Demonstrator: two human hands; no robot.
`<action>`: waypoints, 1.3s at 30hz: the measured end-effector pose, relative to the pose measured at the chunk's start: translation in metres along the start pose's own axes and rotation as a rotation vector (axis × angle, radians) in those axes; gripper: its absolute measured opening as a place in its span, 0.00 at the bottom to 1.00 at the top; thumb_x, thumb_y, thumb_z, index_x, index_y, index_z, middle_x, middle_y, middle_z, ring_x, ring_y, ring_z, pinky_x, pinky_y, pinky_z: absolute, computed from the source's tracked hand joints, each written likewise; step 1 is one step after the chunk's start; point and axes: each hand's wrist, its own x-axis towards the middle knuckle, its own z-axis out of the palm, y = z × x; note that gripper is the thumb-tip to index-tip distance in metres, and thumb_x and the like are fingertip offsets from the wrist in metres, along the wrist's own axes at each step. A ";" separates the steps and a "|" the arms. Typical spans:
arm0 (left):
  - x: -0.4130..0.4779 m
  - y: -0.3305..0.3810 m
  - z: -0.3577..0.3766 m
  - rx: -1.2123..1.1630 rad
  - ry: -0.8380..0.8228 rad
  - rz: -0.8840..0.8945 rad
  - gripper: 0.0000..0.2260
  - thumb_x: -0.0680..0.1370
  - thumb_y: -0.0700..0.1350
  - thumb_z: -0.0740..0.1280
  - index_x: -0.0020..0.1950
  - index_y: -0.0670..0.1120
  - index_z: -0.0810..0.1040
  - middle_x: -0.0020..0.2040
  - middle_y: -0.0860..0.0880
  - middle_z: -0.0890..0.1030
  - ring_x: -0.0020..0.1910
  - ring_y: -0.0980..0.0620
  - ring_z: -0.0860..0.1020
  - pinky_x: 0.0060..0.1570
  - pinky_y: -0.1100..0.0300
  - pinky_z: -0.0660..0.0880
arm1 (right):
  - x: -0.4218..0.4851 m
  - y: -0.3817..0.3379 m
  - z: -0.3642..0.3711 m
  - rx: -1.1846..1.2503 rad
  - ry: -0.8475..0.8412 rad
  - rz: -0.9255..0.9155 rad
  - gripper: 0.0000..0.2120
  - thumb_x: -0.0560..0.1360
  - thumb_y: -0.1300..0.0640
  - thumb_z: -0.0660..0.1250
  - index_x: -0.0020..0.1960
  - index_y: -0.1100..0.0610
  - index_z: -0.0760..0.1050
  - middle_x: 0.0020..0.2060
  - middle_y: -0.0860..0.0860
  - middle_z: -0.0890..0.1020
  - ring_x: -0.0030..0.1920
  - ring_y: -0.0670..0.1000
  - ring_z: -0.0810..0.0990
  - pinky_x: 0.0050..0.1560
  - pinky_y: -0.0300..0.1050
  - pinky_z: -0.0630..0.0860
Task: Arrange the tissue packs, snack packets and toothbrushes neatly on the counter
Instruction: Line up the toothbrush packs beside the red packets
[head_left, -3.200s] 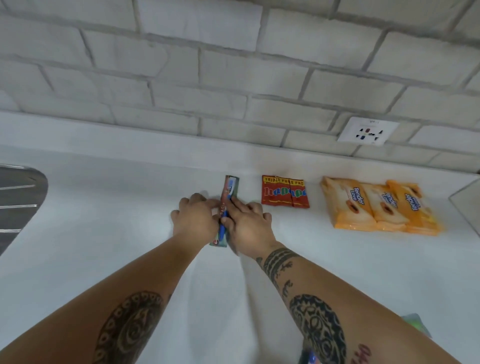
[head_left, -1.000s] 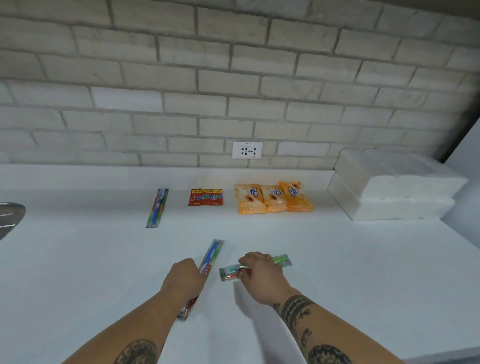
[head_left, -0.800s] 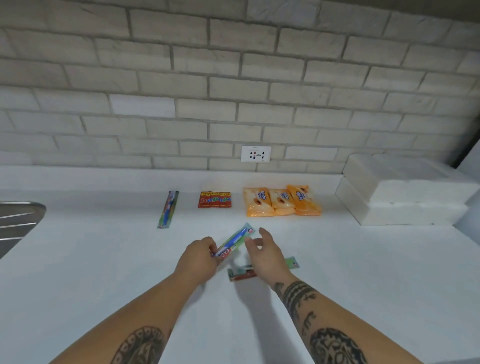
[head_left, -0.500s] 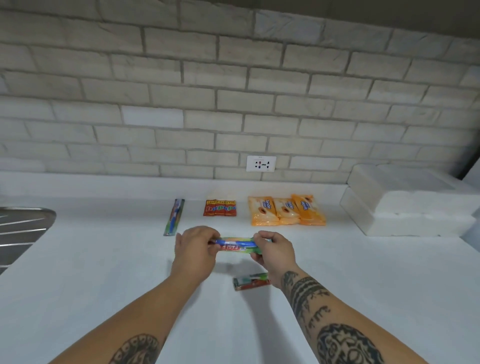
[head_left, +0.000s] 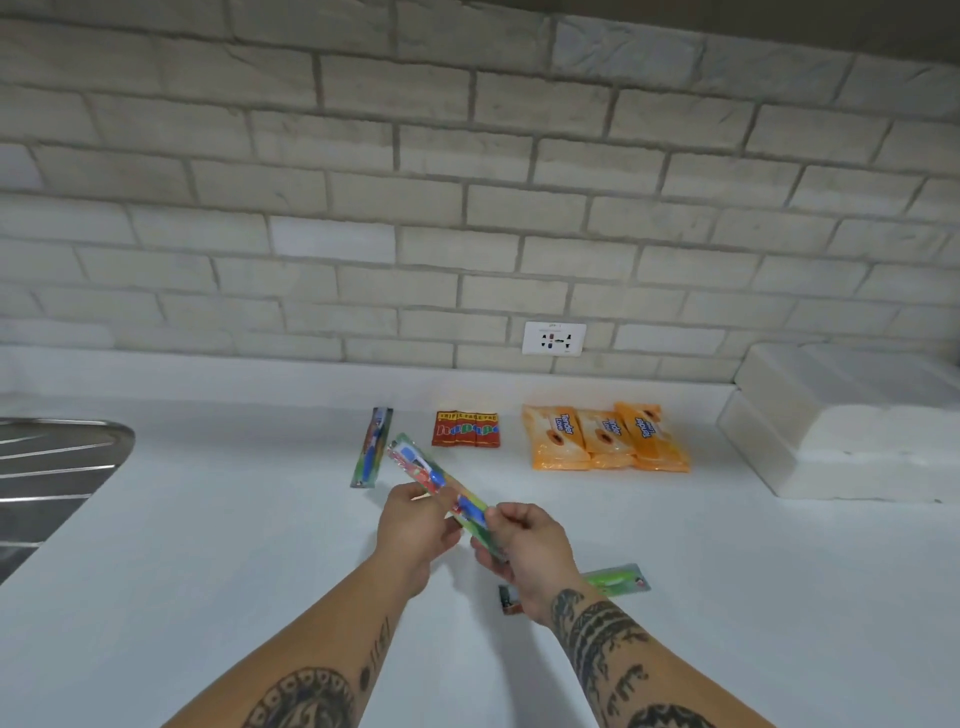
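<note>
Held brush (head_left: 441, 480): in pkg, lifted off surface (head_left: 208, 561), tilted, head end up-left. L hand (head_left: 415, 525) pinches its mid part; R hand (head_left: 527, 545) grips its lower end, fingers curled round.
Back brush (head_left: 372, 448): in pkg, flat on surface nr wall (head_left: 467, 208), just left of red snack (head_left: 466, 429).
Green brush (head_left: 621, 578): flat on surface, nearer, partly hidden by wrist of R hand.
Orange snacks (head_left: 605, 439): 3 pkts, overlapping, right of red snack.
Tissue packs (head_left: 852, 431): 2, stacked, far right by wall.
Sink (head_left: 52, 467): left edge.
Socket (head_left: 554, 338): on wall above snacks.
</note>
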 end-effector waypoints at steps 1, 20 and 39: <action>0.006 0.000 -0.006 0.027 0.024 0.017 0.12 0.81 0.40 0.70 0.64 0.44 0.75 0.55 0.42 0.84 0.47 0.46 0.85 0.39 0.56 0.82 | 0.002 0.004 0.006 -0.096 -0.058 -0.006 0.10 0.78 0.60 0.73 0.57 0.60 0.76 0.52 0.57 0.83 0.48 0.56 0.85 0.46 0.48 0.85; 0.162 0.007 -0.147 0.763 0.401 0.134 0.13 0.82 0.51 0.64 0.64 0.48 0.71 0.52 0.41 0.82 0.50 0.37 0.81 0.54 0.43 0.81 | 0.117 0.054 0.150 -1.129 -0.296 -0.378 0.19 0.81 0.52 0.65 0.71 0.49 0.75 0.71 0.47 0.73 0.69 0.51 0.69 0.72 0.41 0.65; 0.238 0.034 -0.163 1.104 0.034 0.445 0.18 0.84 0.48 0.63 0.74 0.47 0.77 0.73 0.51 0.77 0.65 0.49 0.78 0.63 0.60 0.73 | 0.193 0.056 0.190 -1.524 -0.265 -0.461 0.27 0.85 0.53 0.54 0.83 0.49 0.53 0.82 0.46 0.55 0.71 0.56 0.61 0.64 0.56 0.69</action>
